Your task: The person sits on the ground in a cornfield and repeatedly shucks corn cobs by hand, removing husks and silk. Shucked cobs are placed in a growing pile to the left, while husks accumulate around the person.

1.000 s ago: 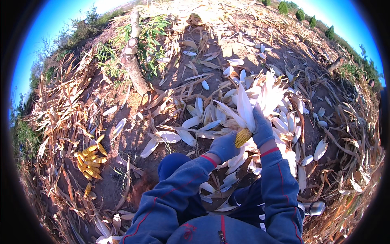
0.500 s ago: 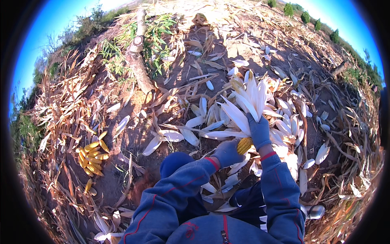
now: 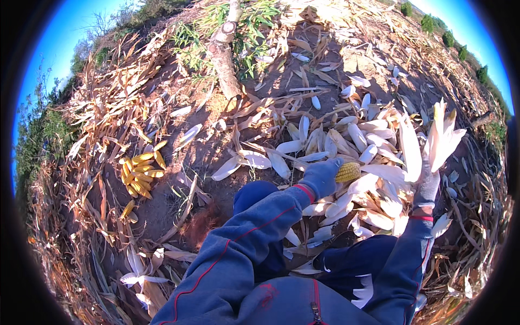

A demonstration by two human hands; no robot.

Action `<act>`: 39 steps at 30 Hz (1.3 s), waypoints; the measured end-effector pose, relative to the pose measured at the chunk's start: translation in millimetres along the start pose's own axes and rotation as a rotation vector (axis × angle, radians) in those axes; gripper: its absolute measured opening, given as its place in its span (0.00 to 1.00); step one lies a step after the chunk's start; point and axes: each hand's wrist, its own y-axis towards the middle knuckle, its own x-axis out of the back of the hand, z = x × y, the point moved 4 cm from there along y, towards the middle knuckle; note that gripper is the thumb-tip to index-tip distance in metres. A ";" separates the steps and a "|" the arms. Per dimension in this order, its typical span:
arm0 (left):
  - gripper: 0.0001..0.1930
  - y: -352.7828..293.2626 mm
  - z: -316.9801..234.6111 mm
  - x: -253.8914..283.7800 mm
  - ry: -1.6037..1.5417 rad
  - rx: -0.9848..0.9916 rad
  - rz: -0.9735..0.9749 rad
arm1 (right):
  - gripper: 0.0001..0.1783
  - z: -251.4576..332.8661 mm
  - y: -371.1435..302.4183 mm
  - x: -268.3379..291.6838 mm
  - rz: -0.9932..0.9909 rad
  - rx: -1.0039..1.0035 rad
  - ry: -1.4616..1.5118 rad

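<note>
My left hand (image 3: 320,177), in a grey-blue glove, is closed round one end of a yellow corn cob (image 3: 348,172), whose bare kernels stick out to the right. Off to the right, my gloved right hand (image 3: 428,184) grips a bunch of pale corn husks (image 3: 443,138) that fan upward, apart from the cob. Its fingers are partly hidden by the husks. Beneath and between both hands spreads a heap of loose whitish husks (image 3: 379,203). A small pile of husked yellow cobs (image 3: 140,174) lies on the soil at the left.
A cut tree trunk (image 3: 223,62) with leafy green shoots rises ahead. Dry stalks and leaves (image 3: 103,103) cover the ground on the left and far side. One single cob (image 3: 128,208) lies just below the pile. My bent knee (image 3: 254,196) is near my left forearm.
My right hand has pulled away to the right with the husks, separating them from the cob. The left hand still holds the cob. The whole view has shifted somewhat.
</note>
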 end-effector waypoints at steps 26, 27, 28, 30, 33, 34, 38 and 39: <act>0.26 -247.2 323.1 342.3 -1.022 1.145 -1.511 | 0.13 -119.9 -231.1 297.4 0.104 -0.742 -0.847; 0.23 -241.6 343.4 346.8 -1.077 1.006 -1.329 | 0.13 -128.6 -196.7 292.2 0.167 -0.634 -0.830; 0.21 -238.3 361.0 350.2 -1.111 0.870 -1.154 | 0.13 -117.6 -155.4 252.7 0.251 -0.550 -0.905; 0.15 -170.5 302.2 300.5 -1.135 0.691 -0.845 | 0.16 -101.3 -90.4 195.0 0.361 -0.375 -1.100; 0.13 -71.2 164.5 218.1 -1.292 0.581 -0.568 | 0.15 -104.5 -13.1 109.6 0.524 -0.203 -1.209; 0.13 -47.9 138.5 196.8 -1.302 0.541 -0.504 | 0.15 -114.0 6.5 78.2 0.686 -0.109 -1.190; 0.13 5.0 92.1 106.7 -1.391 0.528 -0.340 | 0.17 -163.5 12.6 -32.9 0.826 -0.742 -1.092; 0.13 6.4 90.5 88.2 -1.401 0.553 -0.304 | 0.17 -185.6 1.3 -48.6 0.877 -0.765 -1.034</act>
